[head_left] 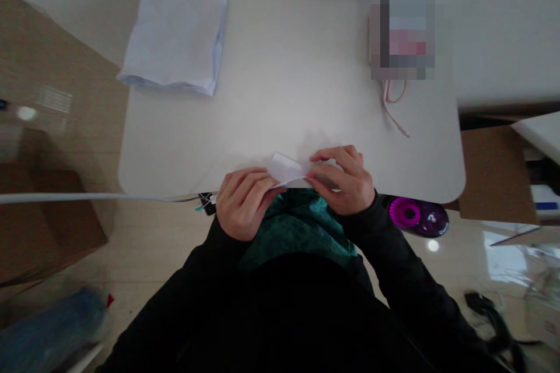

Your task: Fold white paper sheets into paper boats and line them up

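Two bare hands, L hand (245,201) & R hand (343,178), are holding a small white paper (286,168) btwn them, at the table's (297,81) near edge. Its long axis is running L–R, hand to hand; neither's nearer, both are touching it. L's fingers are lying bent over one end, thumb below; R is pinching the other end almost closed, one upper finger looking clear. Paper's looking thin, smooth, folded, w/ a far corner. Beyond L, a thick wrinkly paper stack (177,35) is lying; beyond R, a thin pink cord (389,99) is looping.
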Motion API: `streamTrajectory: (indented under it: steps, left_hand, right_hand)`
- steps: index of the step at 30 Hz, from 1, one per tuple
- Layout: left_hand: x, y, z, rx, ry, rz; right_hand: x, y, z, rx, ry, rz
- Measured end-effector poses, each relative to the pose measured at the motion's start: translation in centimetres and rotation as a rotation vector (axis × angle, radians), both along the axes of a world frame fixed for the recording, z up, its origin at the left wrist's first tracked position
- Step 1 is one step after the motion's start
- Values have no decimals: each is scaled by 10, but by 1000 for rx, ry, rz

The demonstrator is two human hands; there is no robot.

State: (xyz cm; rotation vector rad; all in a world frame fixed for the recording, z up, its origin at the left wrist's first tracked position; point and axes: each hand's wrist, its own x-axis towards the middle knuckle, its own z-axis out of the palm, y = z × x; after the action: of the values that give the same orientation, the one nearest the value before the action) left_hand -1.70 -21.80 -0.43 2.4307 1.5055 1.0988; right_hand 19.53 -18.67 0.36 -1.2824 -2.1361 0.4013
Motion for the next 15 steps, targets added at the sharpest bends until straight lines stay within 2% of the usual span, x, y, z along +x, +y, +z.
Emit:
streamTrajectory:
  steps: [5, 8, 11, 15]
  left_hand:
    - [-10, -10, 1, 69, 98, -83]
    - [-10, -7, 3, 88, 146, -58]
    - [-5, 4, 3, 105, 148, 10]
    - [-1, 13, 3, 66, 115, -14]
  right_hand:
    - [3, -9, -1, -7, 5, 73]
    - [-2, -12, -2, 39, -8, 89]
    - [-8, -4, -4, 66, 21, 75]
    - [-8, 12, -5, 81, 126, 252]
